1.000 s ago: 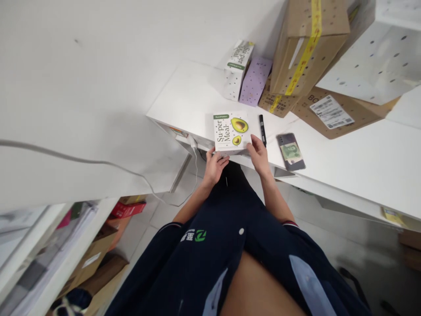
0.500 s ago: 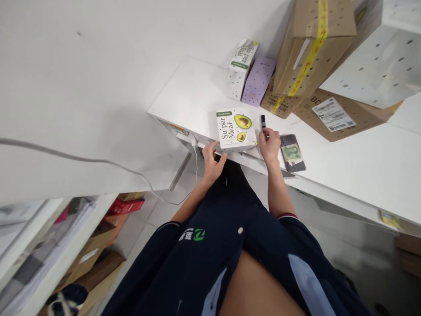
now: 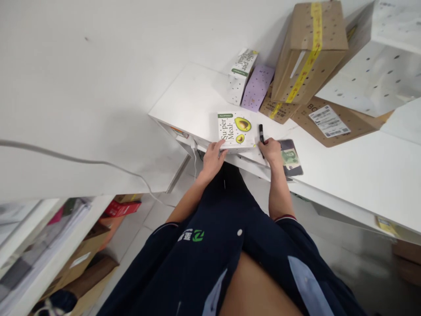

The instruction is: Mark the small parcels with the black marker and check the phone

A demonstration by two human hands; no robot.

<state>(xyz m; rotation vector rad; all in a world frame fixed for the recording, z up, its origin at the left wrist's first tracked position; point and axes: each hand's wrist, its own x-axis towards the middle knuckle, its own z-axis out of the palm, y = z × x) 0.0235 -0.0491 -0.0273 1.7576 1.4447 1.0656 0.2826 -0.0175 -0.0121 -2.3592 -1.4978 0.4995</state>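
A white carton (image 3: 234, 131) printed "Su-per Meal" with two avocado halves lies flat near the front edge of the white desk. My left hand (image 3: 213, 160) is closed at its near left corner, fingers on the top and thumb along the front side. To the right of the carton, a black marker (image 3: 261, 133) points away from me. My right hand (image 3: 272, 151) pinches its near part, and the fingers hide some of it. Just right of that hand lies a dark phone (image 3: 296, 164) with a green banknote (image 3: 289, 157) on it, partly covered by the hand.
Behind stand another white carton (image 3: 237, 85), a purple box (image 3: 257, 87), and brown cardboard boxes (image 3: 305, 66) with yellow tape. A large white spotted box (image 3: 371, 74) is at the right. A grey cable (image 3: 82, 158) crosses at left, above shelves (image 3: 92, 219) holding boxes.
My left hand has moved up onto the carton's near corner, fingers now on its top. My right hand remains at the marker, its wrist turned slightly. The view has shifted a little.
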